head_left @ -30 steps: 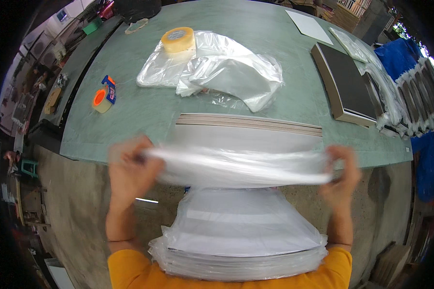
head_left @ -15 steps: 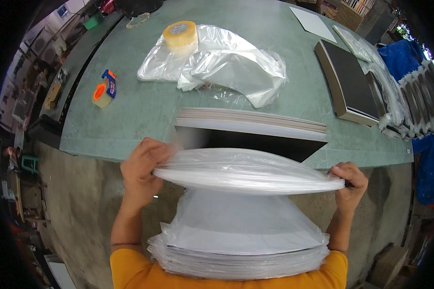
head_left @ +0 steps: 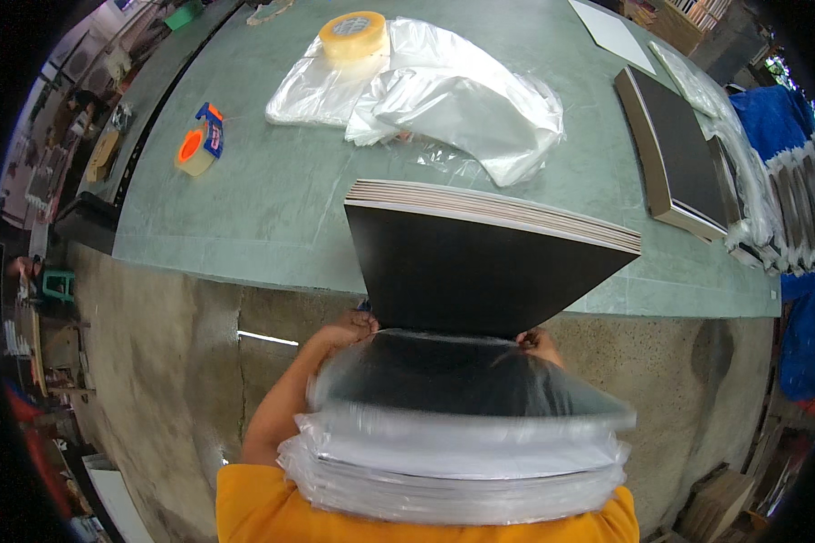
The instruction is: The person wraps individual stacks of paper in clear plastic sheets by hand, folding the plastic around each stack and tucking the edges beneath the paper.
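Observation:
A stack of boards (head_left: 480, 271) with a black face and pale layered edges stands tilted at the table's front edge. Just below it a clear plastic bag (head_left: 462, 373) spreads toward me, with black showing through it. My left hand (head_left: 353, 328) is closed at the bag's far left corner, beside the lower edge of the boards. At the opposite corner my right hand (head_left: 540, 346) is closed too, its fingers partly hidden behind the bag. A pile of white plastic sleeves (head_left: 462, 480) rests against my body, below the bag.
On the green table (head_left: 244, 226) lie loose plastic bags (head_left: 462, 109), a roll of yellowish tape (head_left: 353, 36) and a tape dispenser (head_left: 199, 145). A black-topped stack (head_left: 675, 145), wrapped bundles (head_left: 792, 199) and a white sheet (head_left: 611, 34) are at the right.
Both hands have come inward from wide apart to the lower edge of the black boards. The bag between them has swung down toward me, uncovering the boards' black face.

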Demonstrator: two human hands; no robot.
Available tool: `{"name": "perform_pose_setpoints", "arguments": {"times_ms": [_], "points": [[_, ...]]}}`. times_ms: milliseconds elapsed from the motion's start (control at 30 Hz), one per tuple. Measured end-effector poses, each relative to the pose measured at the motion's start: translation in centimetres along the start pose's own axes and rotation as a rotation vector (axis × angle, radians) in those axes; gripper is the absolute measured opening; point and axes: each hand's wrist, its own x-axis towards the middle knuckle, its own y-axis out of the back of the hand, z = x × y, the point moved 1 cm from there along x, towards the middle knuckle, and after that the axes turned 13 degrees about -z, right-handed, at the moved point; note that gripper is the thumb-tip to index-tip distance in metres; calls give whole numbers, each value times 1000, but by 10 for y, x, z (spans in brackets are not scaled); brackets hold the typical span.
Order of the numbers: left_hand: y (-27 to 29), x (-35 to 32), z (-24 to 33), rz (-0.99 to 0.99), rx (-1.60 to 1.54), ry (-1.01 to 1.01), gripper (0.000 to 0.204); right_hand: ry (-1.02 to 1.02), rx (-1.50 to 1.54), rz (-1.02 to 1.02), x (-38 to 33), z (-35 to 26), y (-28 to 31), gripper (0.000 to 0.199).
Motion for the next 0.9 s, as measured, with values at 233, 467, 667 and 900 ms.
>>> {"name": "perform_pose_setpoints", "arguments": {"times_ms": [233, 467, 667, 900], "points": [[-59, -162, 194, -511, 592, -694, 24, 823, 273, -864, -109, -175, 76, 32], [-79, -39, 81, -459, 440, -428, 35, 374, -182, -1141, -38, -128, -27, 37], [-19, -29, 41, -229, 250, -105, 34, 180, -211, -929, 13, -64, -31, 35], [69, -131, 225, 784, 382, -526, 15, 103, -289, -870, 13, -77, -30, 36]]}}
